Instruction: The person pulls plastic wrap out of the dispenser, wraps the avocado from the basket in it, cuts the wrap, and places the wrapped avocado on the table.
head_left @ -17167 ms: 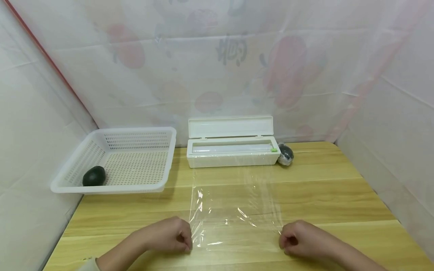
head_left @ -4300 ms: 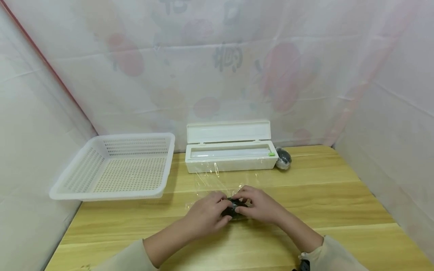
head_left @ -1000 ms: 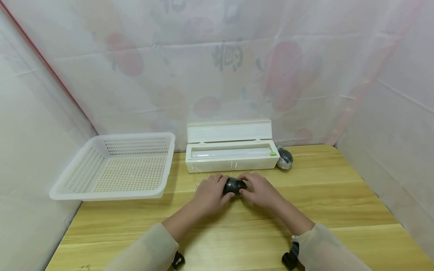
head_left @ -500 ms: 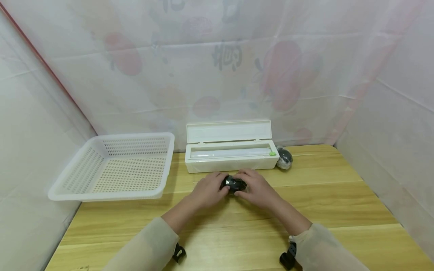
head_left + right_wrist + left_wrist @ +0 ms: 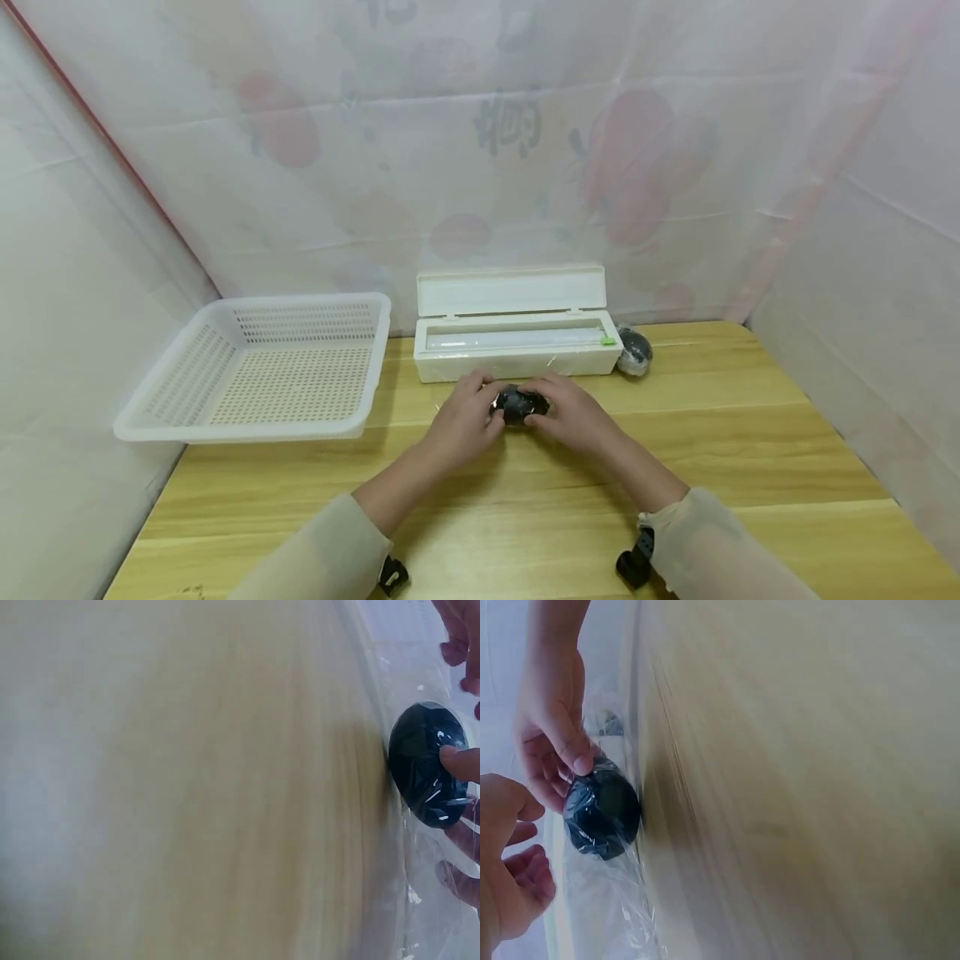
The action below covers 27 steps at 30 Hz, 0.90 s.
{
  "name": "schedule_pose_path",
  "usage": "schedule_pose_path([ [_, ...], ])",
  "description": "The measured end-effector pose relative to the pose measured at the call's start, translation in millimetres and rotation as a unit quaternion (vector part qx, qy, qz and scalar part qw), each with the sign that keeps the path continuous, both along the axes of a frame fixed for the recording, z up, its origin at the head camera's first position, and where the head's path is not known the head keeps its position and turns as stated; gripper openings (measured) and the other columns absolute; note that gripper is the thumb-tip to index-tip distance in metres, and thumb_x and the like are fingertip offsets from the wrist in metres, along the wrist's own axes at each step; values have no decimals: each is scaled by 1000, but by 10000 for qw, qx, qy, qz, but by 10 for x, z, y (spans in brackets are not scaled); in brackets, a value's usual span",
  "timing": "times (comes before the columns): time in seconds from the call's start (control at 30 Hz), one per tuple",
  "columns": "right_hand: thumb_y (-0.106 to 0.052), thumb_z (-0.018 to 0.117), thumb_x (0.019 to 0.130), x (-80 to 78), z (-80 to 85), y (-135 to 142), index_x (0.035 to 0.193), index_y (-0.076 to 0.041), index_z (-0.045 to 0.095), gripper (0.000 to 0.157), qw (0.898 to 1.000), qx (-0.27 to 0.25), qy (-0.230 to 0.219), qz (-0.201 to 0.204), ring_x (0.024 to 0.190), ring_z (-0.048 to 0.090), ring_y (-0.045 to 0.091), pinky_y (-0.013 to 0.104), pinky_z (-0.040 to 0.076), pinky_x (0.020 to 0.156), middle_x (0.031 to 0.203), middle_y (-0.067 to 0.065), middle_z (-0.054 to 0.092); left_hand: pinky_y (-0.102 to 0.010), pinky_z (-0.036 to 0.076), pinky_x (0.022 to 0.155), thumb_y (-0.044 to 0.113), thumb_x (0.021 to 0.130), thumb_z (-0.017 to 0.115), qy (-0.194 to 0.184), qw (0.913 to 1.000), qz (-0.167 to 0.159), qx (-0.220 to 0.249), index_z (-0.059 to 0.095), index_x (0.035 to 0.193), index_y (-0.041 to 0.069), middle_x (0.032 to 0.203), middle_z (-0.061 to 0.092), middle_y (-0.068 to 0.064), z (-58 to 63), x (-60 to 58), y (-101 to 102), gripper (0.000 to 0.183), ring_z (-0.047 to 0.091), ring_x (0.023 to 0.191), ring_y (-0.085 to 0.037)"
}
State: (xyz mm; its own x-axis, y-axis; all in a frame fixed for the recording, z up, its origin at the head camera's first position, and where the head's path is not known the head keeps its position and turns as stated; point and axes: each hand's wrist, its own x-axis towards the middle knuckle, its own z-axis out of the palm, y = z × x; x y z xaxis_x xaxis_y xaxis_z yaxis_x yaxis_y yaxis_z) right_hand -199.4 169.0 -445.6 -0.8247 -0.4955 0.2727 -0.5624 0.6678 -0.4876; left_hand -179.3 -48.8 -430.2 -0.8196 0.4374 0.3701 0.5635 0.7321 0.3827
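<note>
A dark green avocado point(image 5: 517, 405) with clear cling film around it lies on the table just in front of the white cling film box. My right hand point(image 5: 576, 417) holds it from the right; in the right wrist view the thumb point(image 5: 457, 761) presses on the avocado point(image 5: 427, 765) and the other fingers are partly hidden behind. My left hand point(image 5: 459, 423) is beside its left end. The left wrist view has the left hand point(image 5: 510, 862) a little apart from the avocado point(image 5: 604, 810), fingers loosely bent, nothing seen between them. Loose cling film point(image 5: 630, 900) trails from the avocado.
The cling film box point(image 5: 517, 365) stands open against the back curtain, a roll point(image 5: 517, 338) and a green slider point(image 5: 608, 341) inside. A second wrapped dark fruit point(image 5: 635, 352) touches its right end. A white plastic basket point(image 5: 367, 375) sits at the back left.
The avocado has left the basket. The sheet once stretched between both hands is now wrapped around it, and both hands have moved with it toward the box. Over the last second, the left fingers have shifted slightly.
</note>
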Motion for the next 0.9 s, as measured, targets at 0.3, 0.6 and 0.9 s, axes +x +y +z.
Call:
schedule_pose_path([
  [0.3, -20, 76, 87, -56, 34, 15, 126, -13, 64, 41, 9985, -145, -529, -59, 117, 60, 27, 48, 49, 99, 125, 4, 64, -38, 52, 95, 21, 91, 69, -922, 9955, 12, -218, 57, 132, 10, 126, 54, -7, -44, -72, 68, 44, 52, 115, -23],
  [0.6, -22, 75, 88, -95, 19, 50, 124, -15, 65, 38, 9946, -439, -914, -240, 114, 61, 27, 51, 48, 98, 125, 5, 65, -43, 48, 100, 27, 87, 76, -1481, 9889, 137, -71, 58, 132, 15, 126, 56, -7, -59, -208, 117, 50, 52, 119, -24],
  [0.9, -20, 80, 83, -60, -25, 86, 118, -11, 68, 38, 9990, -399, 196, -104, 115, 58, 30, 50, 48, 99, 123, 9, 60, -43, 49, 97, 29, 92, 70, -1530, 9880, 178, -137, 58, 133, 15, 128, 56, -9, -62, -306, 135, 45, 53, 119, -25],
])
